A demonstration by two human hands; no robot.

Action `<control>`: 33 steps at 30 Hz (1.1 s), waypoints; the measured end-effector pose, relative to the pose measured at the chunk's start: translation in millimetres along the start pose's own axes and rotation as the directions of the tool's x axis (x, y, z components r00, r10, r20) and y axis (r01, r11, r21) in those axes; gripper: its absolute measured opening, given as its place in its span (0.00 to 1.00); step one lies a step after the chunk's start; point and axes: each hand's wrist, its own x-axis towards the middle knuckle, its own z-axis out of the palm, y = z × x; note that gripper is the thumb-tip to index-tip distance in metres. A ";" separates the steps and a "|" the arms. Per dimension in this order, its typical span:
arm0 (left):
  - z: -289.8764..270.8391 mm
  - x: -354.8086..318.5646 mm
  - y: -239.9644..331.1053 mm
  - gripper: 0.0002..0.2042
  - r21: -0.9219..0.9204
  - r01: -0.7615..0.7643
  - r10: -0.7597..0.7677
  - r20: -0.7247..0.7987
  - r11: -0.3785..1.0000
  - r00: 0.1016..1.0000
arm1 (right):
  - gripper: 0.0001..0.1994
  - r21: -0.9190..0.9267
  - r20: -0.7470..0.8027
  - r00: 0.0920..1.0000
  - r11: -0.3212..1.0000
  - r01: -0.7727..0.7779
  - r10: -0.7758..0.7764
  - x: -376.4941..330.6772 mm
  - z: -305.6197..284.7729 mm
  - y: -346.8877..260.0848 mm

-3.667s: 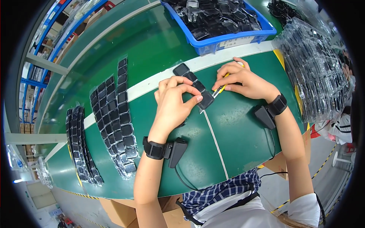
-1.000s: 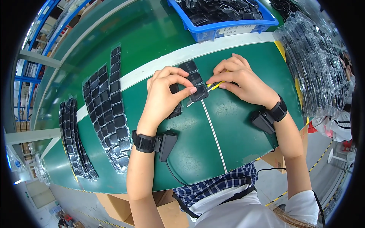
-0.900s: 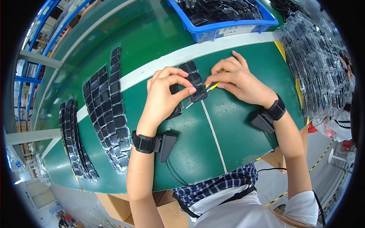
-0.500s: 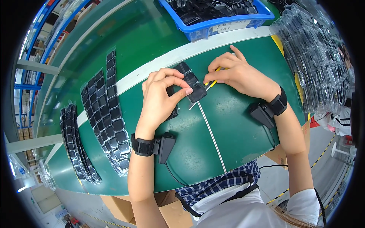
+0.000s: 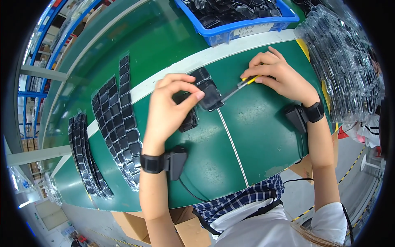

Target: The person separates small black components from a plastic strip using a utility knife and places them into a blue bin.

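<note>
My left hand (image 5: pixel 169 108) pinches the near left edge of a short strip of black square pieces in clear film (image 5: pixel 211 94) between thumb and fingertips. The strip slants above the green tabletop. In my right hand (image 5: pixel 276 73) is a slim yellow-and-black cutter knife (image 5: pixel 243 85), gripped by its handle. Its grey blade points down and left, its tip at the strip's near right corner. Partly hidden behind my left hand, another black film-wrapped piece (image 5: pixel 189 122) lies on the table.
Long sheets of black wrapped squares (image 5: pixel 119 127) and a narrower bundle (image 5: pixel 84 158) lie to the left. A blue bin (image 5: pixel 247 31) full of black packets stands at the far side. Stacked clear-wrapped strips (image 5: pixel 341 70) are piled at the right. A white line (image 5: pixel 233 148) crosses the green table.
My right hand has moved away to the right, drawing the knife out from beneath the strip, so more of its blade shows. My left hand keeps its hold on the strip.
</note>
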 end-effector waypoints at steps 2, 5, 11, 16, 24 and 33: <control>-24.0 0.4 8.8 0.06 -0.017 0.004 -0.004 0.006 1.000 1.000 | 0.14 0.016 -0.048 0.999 1.000 0.007 -0.006 2.9 4.0 -2.3; -50.6 -5.4 9.2 0.06 0.120 0.010 -0.034 0.194 0.993 0.980 | 0.16 0.036 -0.106 0.994 0.999 0.035 -0.031 4.9 14.0 -9.0; -53.3 -8.6 5.6 0.13 0.216 0.011 -0.071 0.271 0.976 0.960 | 0.17 -0.044 -0.126 0.990 0.997 0.061 -0.066 11.2 27.2 -11.8; -22.2 -8.2 31.9 0.18 0.377 -0.152 0.081 0.196 0.914 0.977 | 0.17 -0.065 -0.133 0.990 0.997 0.041 -0.049 12.1 30.3 -18.1; -6.1 -8.8 35.8 0.12 0.416 -0.303 0.214 0.247 0.858 0.945 | 0.17 -0.030 -0.085 0.994 0.998 0.062 -0.064 7.6 25.6 -19.7; -3.7 -4.2 20.9 0.06 0.062 0.020 -0.031 0.182 0.998 0.983 | 0.17 0.079 -0.011 0.997 0.994 0.074 -0.074 5.9 26.6 -24.7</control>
